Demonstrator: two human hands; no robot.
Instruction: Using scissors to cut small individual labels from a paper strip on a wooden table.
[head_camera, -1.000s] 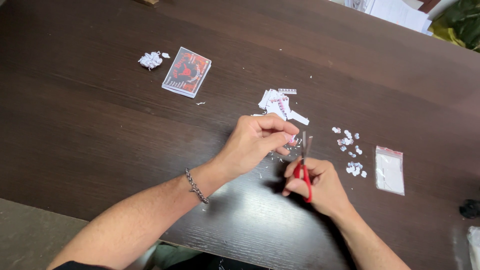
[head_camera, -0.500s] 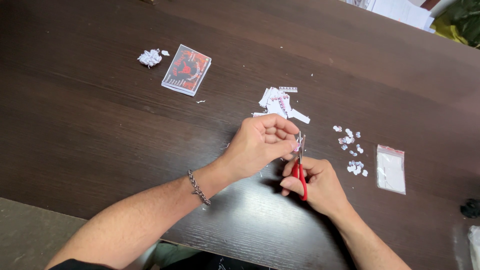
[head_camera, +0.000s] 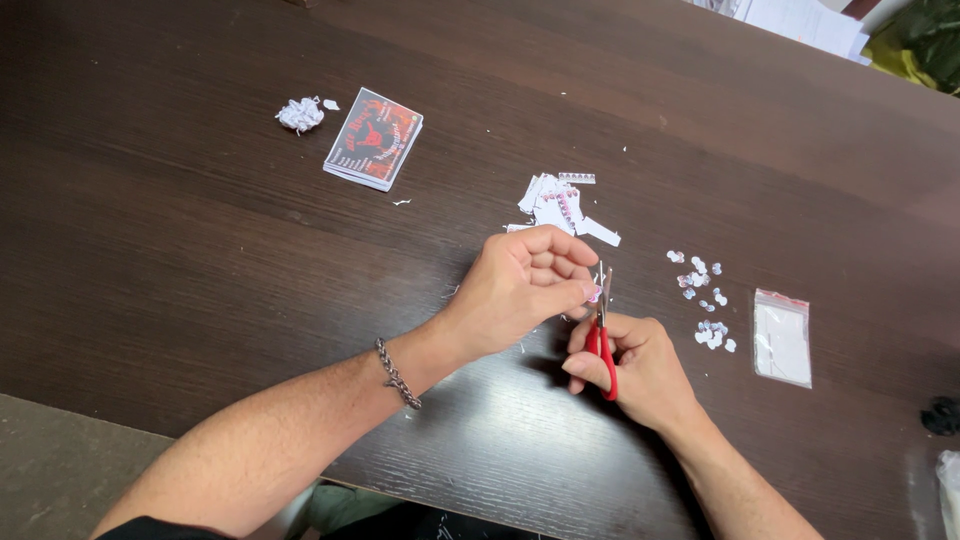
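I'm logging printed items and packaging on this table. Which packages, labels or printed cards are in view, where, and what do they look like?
Card stack: far left of the table, rectangular, red and black print, white edges.
Clear bag: right of the right hand, small, flat, red strip along its top.
Printed strips: beyond the left hand, white cuttings with small marks.

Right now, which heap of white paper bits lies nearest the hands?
The strip-like scraps just beyond the left hand; the tiny cut-outs sit farther right, the crumpled wad far left.

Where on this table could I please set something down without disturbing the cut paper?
Bare wood lies on the table left of the left hand, below the card stack, and along the far edge. It is crowded from the paper strips to the cut pieces and plastic bag.
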